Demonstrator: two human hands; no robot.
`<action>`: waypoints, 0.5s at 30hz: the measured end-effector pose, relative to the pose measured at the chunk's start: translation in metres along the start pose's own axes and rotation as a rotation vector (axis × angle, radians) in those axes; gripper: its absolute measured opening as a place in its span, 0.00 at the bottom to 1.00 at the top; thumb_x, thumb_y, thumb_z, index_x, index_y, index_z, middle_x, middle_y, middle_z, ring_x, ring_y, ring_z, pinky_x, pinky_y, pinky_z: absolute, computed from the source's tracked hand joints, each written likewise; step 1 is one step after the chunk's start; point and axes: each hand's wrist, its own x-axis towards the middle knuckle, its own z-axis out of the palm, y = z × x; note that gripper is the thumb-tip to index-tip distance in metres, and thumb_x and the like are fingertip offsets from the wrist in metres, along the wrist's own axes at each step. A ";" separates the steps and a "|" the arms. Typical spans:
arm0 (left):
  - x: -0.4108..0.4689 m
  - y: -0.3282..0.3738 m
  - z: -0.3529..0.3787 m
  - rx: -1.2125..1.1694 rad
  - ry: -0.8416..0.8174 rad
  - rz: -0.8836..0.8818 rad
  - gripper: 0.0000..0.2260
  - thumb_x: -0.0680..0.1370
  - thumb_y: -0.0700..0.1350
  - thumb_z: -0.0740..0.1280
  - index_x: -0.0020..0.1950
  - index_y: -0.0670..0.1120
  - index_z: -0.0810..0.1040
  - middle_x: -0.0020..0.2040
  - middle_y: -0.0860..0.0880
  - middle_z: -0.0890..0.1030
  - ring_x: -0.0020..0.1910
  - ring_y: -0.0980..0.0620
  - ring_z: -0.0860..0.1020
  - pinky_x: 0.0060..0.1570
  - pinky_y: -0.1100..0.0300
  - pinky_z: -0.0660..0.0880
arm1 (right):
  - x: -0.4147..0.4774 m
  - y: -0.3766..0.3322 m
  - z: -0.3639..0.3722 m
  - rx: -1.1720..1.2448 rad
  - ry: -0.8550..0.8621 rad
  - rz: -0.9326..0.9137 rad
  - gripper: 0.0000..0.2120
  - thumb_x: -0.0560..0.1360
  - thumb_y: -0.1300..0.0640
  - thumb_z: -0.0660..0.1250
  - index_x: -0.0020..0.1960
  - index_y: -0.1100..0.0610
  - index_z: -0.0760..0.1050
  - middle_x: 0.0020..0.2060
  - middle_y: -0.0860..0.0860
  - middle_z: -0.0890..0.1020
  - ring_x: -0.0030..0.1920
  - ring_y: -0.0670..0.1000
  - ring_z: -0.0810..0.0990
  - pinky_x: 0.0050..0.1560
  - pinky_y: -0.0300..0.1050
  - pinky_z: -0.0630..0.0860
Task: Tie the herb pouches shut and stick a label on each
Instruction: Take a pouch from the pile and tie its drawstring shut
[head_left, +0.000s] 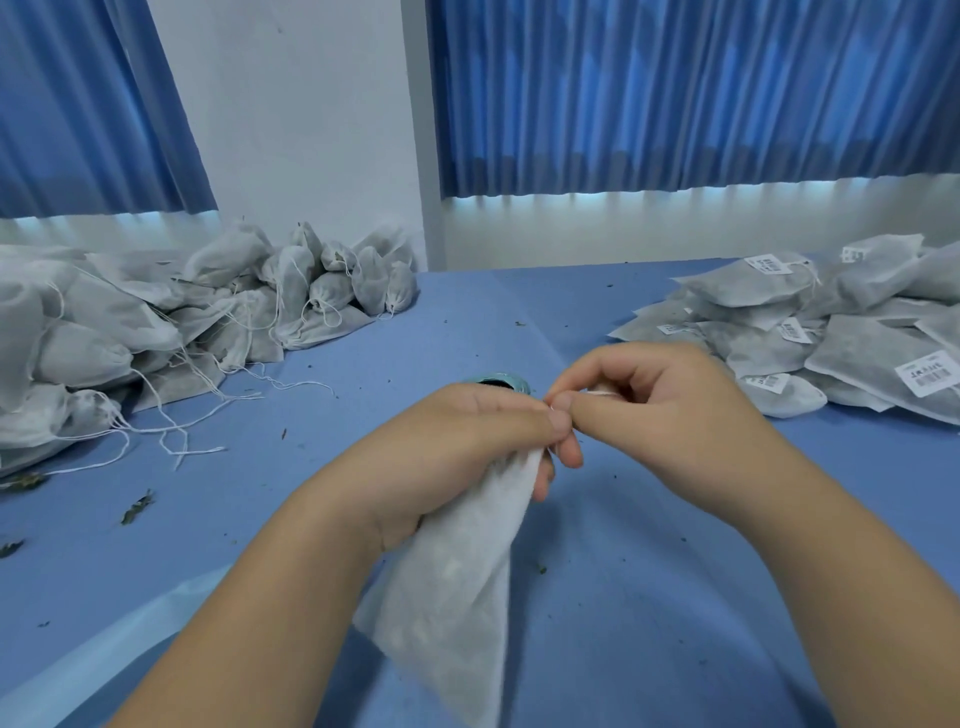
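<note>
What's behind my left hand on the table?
Only the rim of a teal round object shows past the left hand; the hand covers the rest, so what it is is unclear.

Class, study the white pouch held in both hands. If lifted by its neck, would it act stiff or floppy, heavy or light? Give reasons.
Probably floppy: the pouch hangs creased below the left hand gripping its neck. Likely light for its size: that one grip seems to carry it. Unlikely to roll: the labelled pouches lie slumped flat.
</note>
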 end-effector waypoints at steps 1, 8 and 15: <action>0.001 -0.001 0.000 -0.086 0.005 -0.007 0.09 0.71 0.51 0.69 0.35 0.48 0.81 0.31 0.48 0.78 0.29 0.54 0.74 0.32 0.64 0.70 | 0.000 0.000 0.000 -0.004 0.003 0.005 0.06 0.73 0.60 0.70 0.38 0.54 0.82 0.32 0.67 0.73 0.31 0.51 0.65 0.33 0.43 0.64; 0.007 -0.005 -0.003 -0.500 -0.064 -0.137 0.07 0.68 0.44 0.67 0.31 0.45 0.74 0.27 0.49 0.70 0.27 0.49 0.71 0.36 0.56 0.69 | 0.001 0.003 0.004 -0.063 -0.011 0.078 0.06 0.71 0.54 0.69 0.37 0.51 0.82 0.28 0.47 0.78 0.31 0.44 0.74 0.33 0.38 0.72; 0.004 -0.002 -0.008 -0.376 -0.095 -0.199 0.06 0.68 0.47 0.68 0.34 0.47 0.81 0.20 0.55 0.61 0.19 0.58 0.61 0.27 0.62 0.61 | -0.001 -0.002 -0.002 0.104 0.020 0.006 0.05 0.71 0.57 0.72 0.36 0.54 0.82 0.24 0.44 0.72 0.25 0.44 0.67 0.27 0.33 0.65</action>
